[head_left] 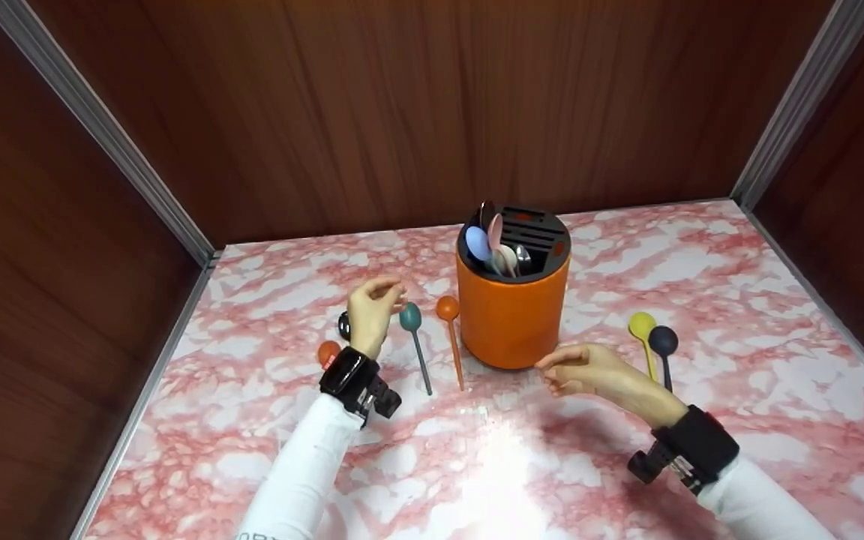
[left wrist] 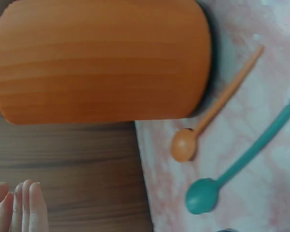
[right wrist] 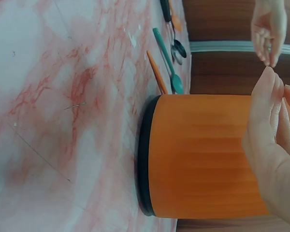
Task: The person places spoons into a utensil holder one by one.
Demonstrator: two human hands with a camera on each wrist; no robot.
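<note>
An orange cylindrical utensil holder (head_left: 511,322) with a black slotted top stands upright, several spoons (head_left: 478,244) leaning in its front compartment. To its left, my left hand (head_left: 373,311) hovers over the table, fingers loosely bent and holding nothing. Nearest that hand lies a teal spoon (head_left: 410,318), with an orange spoon (head_left: 448,308) between it and the holder. My right hand (head_left: 597,371) hangs in front of the holder's lower right side, its fingers loosely curved around nothing. In the right wrist view, the holder (right wrist: 203,154) is partly behind that hand.
At the right lie a yellow spoon (head_left: 642,326) and a dark spoon (head_left: 663,341), side by side. Another orange utensil (head_left: 328,352) and a shiny black one (head_left: 344,326) are partly hidden by my left arm. Wood-look panels (head_left: 402,112) enclose the marbled table.
</note>
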